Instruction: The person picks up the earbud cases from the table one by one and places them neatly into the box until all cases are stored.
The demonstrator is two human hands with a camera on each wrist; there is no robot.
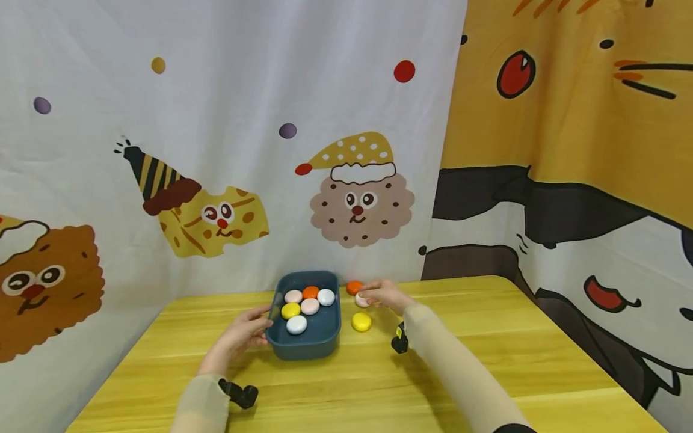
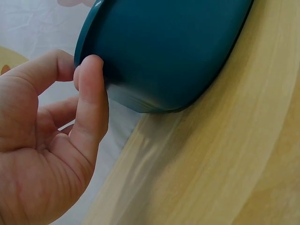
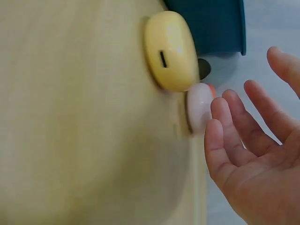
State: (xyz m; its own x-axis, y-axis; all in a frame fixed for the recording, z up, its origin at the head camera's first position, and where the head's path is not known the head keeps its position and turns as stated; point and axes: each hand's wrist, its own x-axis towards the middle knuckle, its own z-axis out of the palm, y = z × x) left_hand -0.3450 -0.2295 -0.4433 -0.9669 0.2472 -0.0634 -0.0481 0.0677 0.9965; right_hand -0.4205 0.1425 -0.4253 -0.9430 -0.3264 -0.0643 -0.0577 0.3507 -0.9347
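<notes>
My left hand [image 1: 243, 332] pinches the left rim of a dark blue-teal plastic bin [image 1: 304, 350], thumb and fingers at its edge; the left wrist view shows the bin's outer wall [image 2: 159, 51] beside them. To the bin's right, my right hand [image 1: 385, 294] reaches over a pale pink rounded case [image 1: 361, 301]. Its fingers are spread and loosely bent in the right wrist view, fingertips [image 3: 214, 129] right beside the pink case [image 3: 199, 108]. A glossy yellow case [image 1: 361, 322] with a small dark slot lies nearer me. An orange one [image 1: 354, 288] lies behind the pink.
Inside the bin are several similar rounded cases, among them a yellow one [image 1: 290, 311], an orange one [image 1: 311, 292] and a white one [image 1: 296, 325]. The wooden table [image 1: 325, 397] ends at a printed curtain [image 1: 346, 90] just behind the bin.
</notes>
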